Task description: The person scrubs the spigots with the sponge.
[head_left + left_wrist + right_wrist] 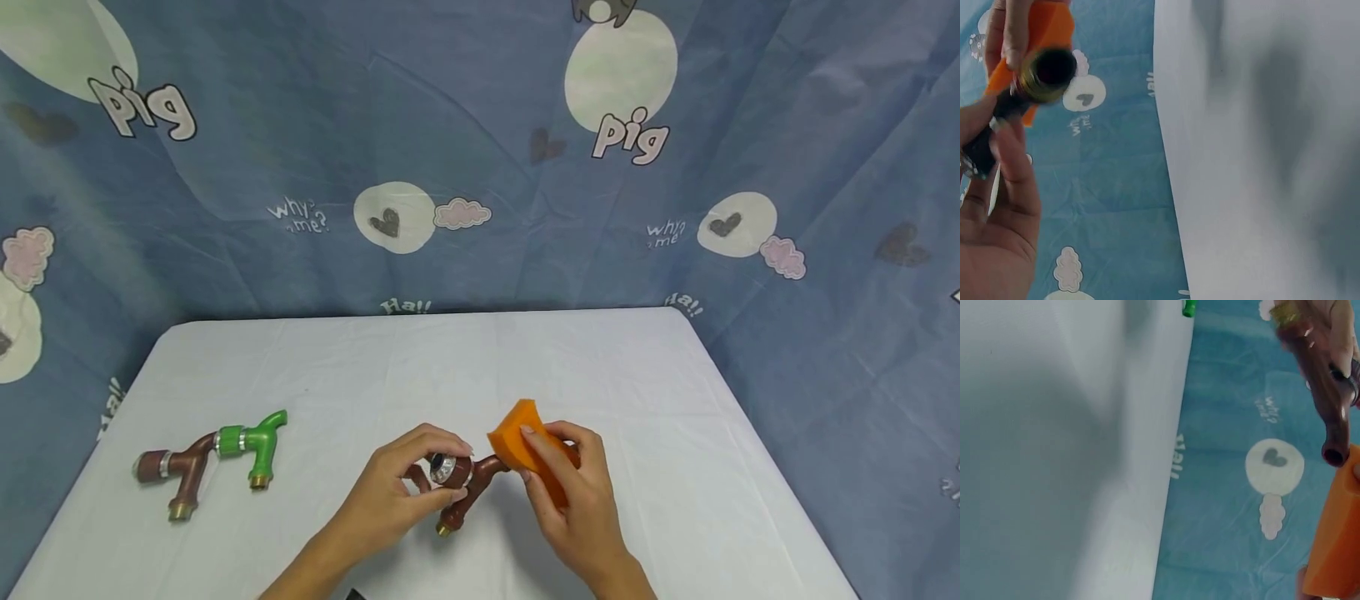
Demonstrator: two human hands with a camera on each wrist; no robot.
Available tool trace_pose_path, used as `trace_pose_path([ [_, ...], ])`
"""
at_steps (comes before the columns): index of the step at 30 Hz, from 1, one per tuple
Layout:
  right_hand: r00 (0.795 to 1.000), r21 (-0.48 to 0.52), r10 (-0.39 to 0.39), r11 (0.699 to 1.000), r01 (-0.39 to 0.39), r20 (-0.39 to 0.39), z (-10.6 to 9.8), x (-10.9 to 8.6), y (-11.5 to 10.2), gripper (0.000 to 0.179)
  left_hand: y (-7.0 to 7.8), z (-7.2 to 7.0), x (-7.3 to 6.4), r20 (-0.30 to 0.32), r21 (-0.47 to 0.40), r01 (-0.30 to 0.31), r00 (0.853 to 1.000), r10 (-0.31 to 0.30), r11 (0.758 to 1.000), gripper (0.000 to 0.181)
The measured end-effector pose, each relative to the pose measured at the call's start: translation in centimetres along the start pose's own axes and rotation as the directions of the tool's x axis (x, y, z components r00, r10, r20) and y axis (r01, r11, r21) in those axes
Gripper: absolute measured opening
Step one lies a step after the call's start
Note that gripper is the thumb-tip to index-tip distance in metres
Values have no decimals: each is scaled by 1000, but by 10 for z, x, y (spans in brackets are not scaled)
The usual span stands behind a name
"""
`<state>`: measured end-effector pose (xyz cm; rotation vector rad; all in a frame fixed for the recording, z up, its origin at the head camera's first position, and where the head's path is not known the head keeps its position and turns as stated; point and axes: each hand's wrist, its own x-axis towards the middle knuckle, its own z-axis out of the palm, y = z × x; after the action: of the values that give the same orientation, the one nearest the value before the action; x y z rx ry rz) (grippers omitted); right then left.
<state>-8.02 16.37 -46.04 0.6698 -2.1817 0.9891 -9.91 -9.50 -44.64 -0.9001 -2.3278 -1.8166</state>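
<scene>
My left hand (408, 483) pinches the brown tap (480, 479) at its round, silver-ringed handle end, holding it up over the white table. The tap's brass threaded end (444, 528) points down toward me in the head view and looms blurred in the left wrist view. An orange sponge (516, 437) is gripped between the thumb and fingers of my right hand (576, 500). In the right wrist view the tap's open spout (1335, 453) lies right against the upper edge of the sponge (1335, 537); whether they press together I cannot tell.
On the left of the white table (360, 367) lie another brown tap (191, 471) and a green tap (258, 442), end to end. A small black item (355, 594) pokes in at the bottom edge. Behind the table hangs a blue printed cloth (480, 108).
</scene>
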Motion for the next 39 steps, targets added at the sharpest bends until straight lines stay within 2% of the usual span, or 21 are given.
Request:
trace_pose_path([
  [4,999,-1,32,999,-32,11,-1,-1,4,35,1,1,0,29,-22,-2,1000,3,1000,39],
  [6,998,-3,51,999,-51,24,-2,-2,5,36,2,1,0,41,-63,2,999,1,998,39],
  [11,996,10,83,996,-83,37,-4,-4,8,47,3,1,1,65,-161,33,998,-23,986,40],
  [14,996,53,87,995,-88,14,-8,-2,7,52,2,0,1,75,-180,43,997,-30,983,39],
  [20,999,132,40,991,-37,-21,-17,5,5,36,1,0,0,88,-211,37,996,-19,977,37],
  [25,999,150,22,988,-28,42,-14,2,3,36,0,0,0,88,-250,25,996,-3,968,33],
  [32,994,164,31,985,-48,105,-9,-4,0,36,-1,0,-1,48,-248,16,999,-5,969,27],
  [39,999,176,44,983,-48,23,-16,3,2,37,-2,-2,0,33,-247,47,999,-40,968,30],
])
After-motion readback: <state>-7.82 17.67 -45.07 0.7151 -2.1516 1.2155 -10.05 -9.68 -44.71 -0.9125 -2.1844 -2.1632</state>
